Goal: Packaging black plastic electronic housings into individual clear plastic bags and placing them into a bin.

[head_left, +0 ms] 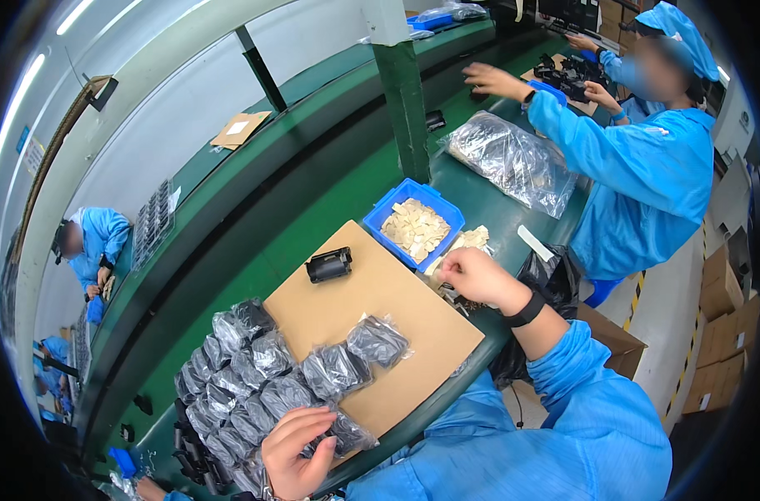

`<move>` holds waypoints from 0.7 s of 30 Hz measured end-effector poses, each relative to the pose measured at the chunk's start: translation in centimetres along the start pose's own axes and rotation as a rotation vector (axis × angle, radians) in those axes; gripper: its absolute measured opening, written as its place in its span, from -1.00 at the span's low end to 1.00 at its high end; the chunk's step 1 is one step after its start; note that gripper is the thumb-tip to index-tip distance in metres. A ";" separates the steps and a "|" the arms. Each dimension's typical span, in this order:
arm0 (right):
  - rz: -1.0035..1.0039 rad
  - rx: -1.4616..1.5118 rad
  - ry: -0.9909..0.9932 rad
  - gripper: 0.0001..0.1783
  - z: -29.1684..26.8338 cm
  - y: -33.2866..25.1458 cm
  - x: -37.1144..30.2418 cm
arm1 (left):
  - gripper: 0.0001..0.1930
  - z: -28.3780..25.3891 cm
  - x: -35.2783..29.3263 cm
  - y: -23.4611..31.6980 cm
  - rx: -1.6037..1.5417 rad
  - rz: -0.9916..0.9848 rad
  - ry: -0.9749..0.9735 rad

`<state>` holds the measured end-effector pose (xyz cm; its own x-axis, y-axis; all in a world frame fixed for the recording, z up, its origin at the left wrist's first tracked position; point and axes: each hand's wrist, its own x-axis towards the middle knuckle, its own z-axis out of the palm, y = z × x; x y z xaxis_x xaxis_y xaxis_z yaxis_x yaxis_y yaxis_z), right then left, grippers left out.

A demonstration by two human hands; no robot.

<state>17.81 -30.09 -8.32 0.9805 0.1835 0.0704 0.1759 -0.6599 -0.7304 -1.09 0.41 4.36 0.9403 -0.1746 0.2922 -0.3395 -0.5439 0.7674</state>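
Note:
My left hand (295, 455) is over the near edge of a pile of dark parts in clear plastic bags (246, 376). Its fingers are stretched and apart, with nothing in them. My right hand (480, 275), with a black band on the wrist, is closed near the right corner of a brown cardboard sheet (430, 321). What its fingers hold, if anything, is hidden. Just beyond it lie loose cream-coloured pieces (472, 238) beside a blue bin (421, 190) filled with similar flat pieces. A bare black part (329, 265) rests on the sheet's far side, and one bagged part (377, 340) lies near its middle.
A green post (403, 108) rises behind the bin. To the right, a large clear bag (513, 159) lies before a co-worker in blue (638, 167). Unbagged black parts (192, 451) are left of the pile. Cardboard boxes (718, 334) stand on the floor.

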 end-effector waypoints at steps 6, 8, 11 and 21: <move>0.030 -0.059 0.096 -0.85 -1.6 0.1 -0.3 | -0.78 0.3 0.5 0.1 0.042 0.000 -0.033; -0.013 -0.096 0.156 -0.85 -1.6 1.2 -0.6 | -0.83 0.9 1.4 -0.2 0.068 0.025 -0.015; -0.016 0.050 0.212 -0.87 -1.9 1.3 -0.6 | -0.81 0.4 1.7 -1.4 0.068 0.076 -0.106; -0.110 0.061 0.326 -0.90 -1.6 1.7 -0.3 | -0.83 0.8 2.0 -0.9 0.062 0.039 -0.111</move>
<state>17.98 -32.39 -8.52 0.9339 0.0022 0.3575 0.2866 -0.6022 -0.7451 1.18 -0.10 3.78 0.9247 -0.2841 0.2536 -0.3766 -0.5842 0.7189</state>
